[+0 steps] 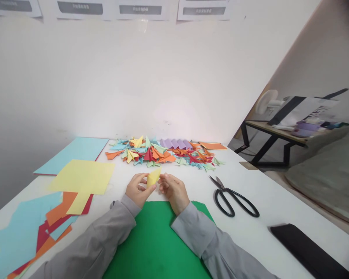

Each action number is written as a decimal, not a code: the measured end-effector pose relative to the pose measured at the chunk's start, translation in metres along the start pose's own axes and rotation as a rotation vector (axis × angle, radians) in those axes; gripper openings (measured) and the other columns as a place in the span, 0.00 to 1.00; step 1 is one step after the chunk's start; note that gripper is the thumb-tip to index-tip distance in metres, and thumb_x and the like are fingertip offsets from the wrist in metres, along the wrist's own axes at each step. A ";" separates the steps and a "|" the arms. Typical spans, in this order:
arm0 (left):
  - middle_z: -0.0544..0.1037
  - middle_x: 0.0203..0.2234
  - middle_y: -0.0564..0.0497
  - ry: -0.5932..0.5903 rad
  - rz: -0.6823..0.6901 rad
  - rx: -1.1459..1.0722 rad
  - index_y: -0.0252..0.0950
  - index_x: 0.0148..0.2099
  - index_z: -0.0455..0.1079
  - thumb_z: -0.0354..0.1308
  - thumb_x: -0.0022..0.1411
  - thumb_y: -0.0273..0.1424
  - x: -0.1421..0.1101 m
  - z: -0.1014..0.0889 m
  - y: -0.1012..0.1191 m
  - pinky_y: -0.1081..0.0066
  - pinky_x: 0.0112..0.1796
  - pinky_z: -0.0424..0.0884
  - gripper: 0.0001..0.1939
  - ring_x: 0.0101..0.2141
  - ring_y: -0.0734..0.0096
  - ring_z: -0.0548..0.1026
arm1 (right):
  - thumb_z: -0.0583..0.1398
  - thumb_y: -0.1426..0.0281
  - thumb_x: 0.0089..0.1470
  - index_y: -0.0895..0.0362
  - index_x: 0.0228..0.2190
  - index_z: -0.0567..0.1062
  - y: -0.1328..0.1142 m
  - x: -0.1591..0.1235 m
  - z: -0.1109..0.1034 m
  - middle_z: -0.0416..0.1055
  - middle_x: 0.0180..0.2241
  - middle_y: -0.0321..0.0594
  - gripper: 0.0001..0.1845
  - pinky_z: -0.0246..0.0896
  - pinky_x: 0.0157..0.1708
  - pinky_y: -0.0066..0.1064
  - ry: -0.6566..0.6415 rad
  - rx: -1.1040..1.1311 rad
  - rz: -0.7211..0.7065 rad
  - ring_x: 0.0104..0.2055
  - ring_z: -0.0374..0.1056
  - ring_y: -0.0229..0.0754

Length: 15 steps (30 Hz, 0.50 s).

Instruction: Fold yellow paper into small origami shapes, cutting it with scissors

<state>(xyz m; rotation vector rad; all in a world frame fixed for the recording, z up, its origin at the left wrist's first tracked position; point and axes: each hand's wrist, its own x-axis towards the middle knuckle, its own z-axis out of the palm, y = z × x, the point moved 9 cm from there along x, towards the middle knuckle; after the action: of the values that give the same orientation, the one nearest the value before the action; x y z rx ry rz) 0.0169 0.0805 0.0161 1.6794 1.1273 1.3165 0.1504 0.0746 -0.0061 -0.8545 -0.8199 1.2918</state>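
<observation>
A small piece of folded yellow paper (153, 177) is held up between my two hands, above the far edge of a green sheet (159, 244). My left hand (139, 190) pinches it from the left, thumb below and fingers behind. My right hand (174, 190) has its thumb and forefinger closed at the paper's right edge, the other fingers curled. Beyond the hands lies a heap of small folded paper planes (149, 155) in yellow, orange, red, blue and green.
Black-handled scissors (232, 195) lie slightly spread at the right, near a black flat object (311, 248). Yellow paper (84, 174), a large light blue sheet (75, 153) and coloured scraps (20, 228) cover the left side. A pleated purple paper (175, 143) and orange paper (213, 146) rest by the wall.
</observation>
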 end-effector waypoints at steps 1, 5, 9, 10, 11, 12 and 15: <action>0.66 0.41 0.42 -0.008 -0.024 -0.027 0.31 0.44 0.64 0.59 0.44 0.35 0.000 0.001 -0.002 0.74 0.24 0.69 0.23 0.32 0.72 0.68 | 0.62 0.61 0.39 0.60 0.28 0.73 0.000 -0.001 0.003 0.68 0.20 0.35 0.15 0.52 0.16 0.21 -0.039 -0.045 -0.007 0.18 0.60 0.30; 0.66 0.41 0.42 -0.053 -0.054 -0.088 0.31 0.44 0.64 0.59 0.44 0.37 0.000 0.005 -0.004 0.76 0.23 0.67 0.24 0.33 0.71 0.68 | 0.63 0.64 0.38 0.58 0.34 0.72 -0.001 -0.004 0.008 0.67 0.19 0.32 0.18 0.53 0.17 0.22 -0.084 -0.179 -0.035 0.19 0.60 0.30; 0.66 0.40 0.43 -0.034 -0.075 -0.111 0.31 0.43 0.65 0.58 0.45 0.37 0.000 0.004 -0.004 0.76 0.23 0.67 0.23 0.32 0.72 0.67 | 0.63 0.64 0.37 0.59 0.34 0.72 -0.002 -0.004 0.007 0.66 0.18 0.31 0.18 0.53 0.17 0.23 -0.062 -0.202 -0.045 0.18 0.59 0.31; 0.67 0.40 0.43 -0.021 -0.080 -0.111 0.31 0.43 0.65 0.58 0.45 0.37 0.000 0.004 -0.004 0.76 0.23 0.66 0.23 0.32 0.73 0.67 | 0.63 0.64 0.37 0.59 0.33 0.72 -0.002 -0.005 0.007 0.66 0.18 0.31 0.18 0.53 0.17 0.23 -0.056 -0.207 -0.042 0.18 0.59 0.31; 0.67 0.39 0.43 -0.009 -0.082 -0.109 0.31 0.42 0.65 0.58 0.45 0.38 0.000 0.003 -0.004 0.76 0.23 0.66 0.23 0.31 0.73 0.67 | 0.63 0.64 0.37 0.59 0.33 0.72 -0.002 -0.005 0.007 0.66 0.18 0.31 0.18 0.53 0.17 0.23 -0.052 -0.215 -0.038 0.18 0.59 0.31; 0.67 0.39 0.44 -0.002 -0.083 -0.108 0.31 0.42 0.66 0.58 0.45 0.38 0.000 0.003 -0.004 0.76 0.23 0.66 0.22 0.31 0.73 0.67 | 0.63 0.64 0.37 0.58 0.33 0.72 -0.003 -0.005 0.008 0.66 0.18 0.31 0.18 0.53 0.17 0.23 -0.051 -0.224 -0.036 0.18 0.59 0.31; 0.67 0.39 0.44 0.005 -0.083 -0.106 0.31 0.42 0.66 0.58 0.45 0.38 -0.001 0.002 -0.005 0.76 0.23 0.66 0.22 0.31 0.73 0.67 | 0.63 0.63 0.36 0.58 0.32 0.72 -0.004 -0.007 0.009 0.67 0.19 0.32 0.18 0.53 0.17 0.23 -0.051 -0.247 -0.035 0.18 0.59 0.31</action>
<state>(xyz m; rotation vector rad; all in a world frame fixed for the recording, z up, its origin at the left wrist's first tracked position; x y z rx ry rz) 0.0179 0.0817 0.0105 1.5375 1.0994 1.3055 0.1433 0.0681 0.0014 -1.0009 -1.0459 1.2011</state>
